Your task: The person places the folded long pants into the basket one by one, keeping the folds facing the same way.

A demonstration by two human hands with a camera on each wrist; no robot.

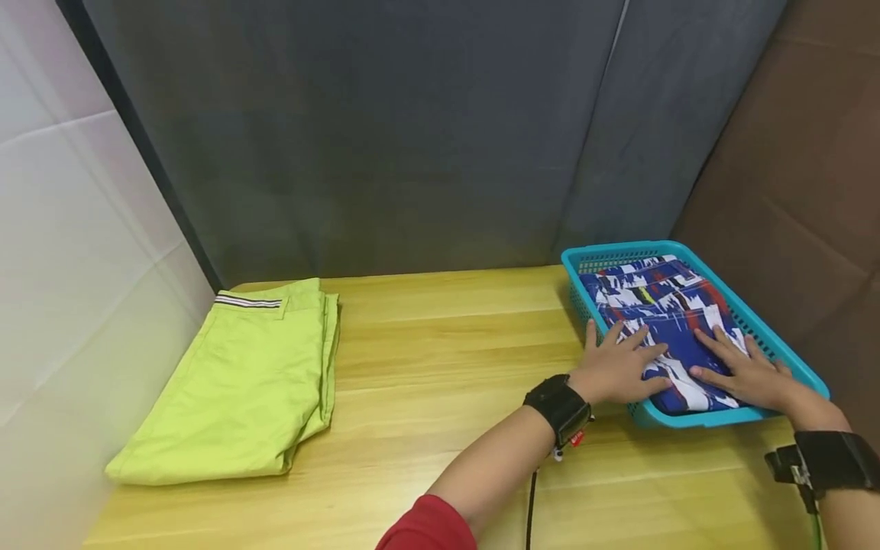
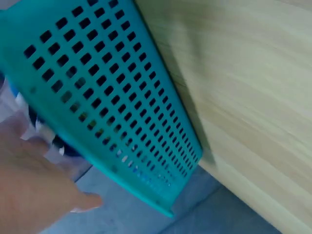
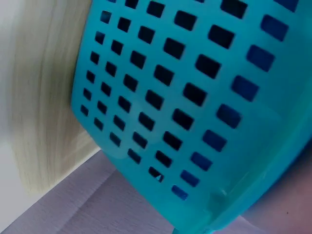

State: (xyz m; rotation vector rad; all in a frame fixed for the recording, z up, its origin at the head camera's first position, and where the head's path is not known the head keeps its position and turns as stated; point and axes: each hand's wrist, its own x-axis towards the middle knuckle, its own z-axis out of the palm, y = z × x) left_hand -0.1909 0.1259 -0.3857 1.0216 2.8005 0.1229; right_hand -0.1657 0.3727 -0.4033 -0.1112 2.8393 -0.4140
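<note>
A teal plastic basket (image 1: 791,367) with perforated walls stands at the table's right side. Inside lies a folded blue, white and red patterned garment (image 1: 677,336). My left hand (image 1: 619,368) rests on the garment's left part with fingers spread, its wrist crossing the basket's near left rim. On the right part of the same cloth lies my right hand (image 1: 745,372), fingers straight and spread. The left wrist view shows the basket's side wall (image 2: 112,92) beside the left hand (image 2: 34,180). In the right wrist view the perforated wall (image 3: 161,97) hides most of the right hand.
Folded lime-green trousers (image 1: 227,389) with a striped waistband strip lie on the left of the wooden table (image 1: 440,367). A dark grey curtain (image 1: 385,137) hangs behind, a brown one (image 1: 804,176) at right and a white sheet (image 1: 76,252) at left. Cables trail from both wrist bands.
</note>
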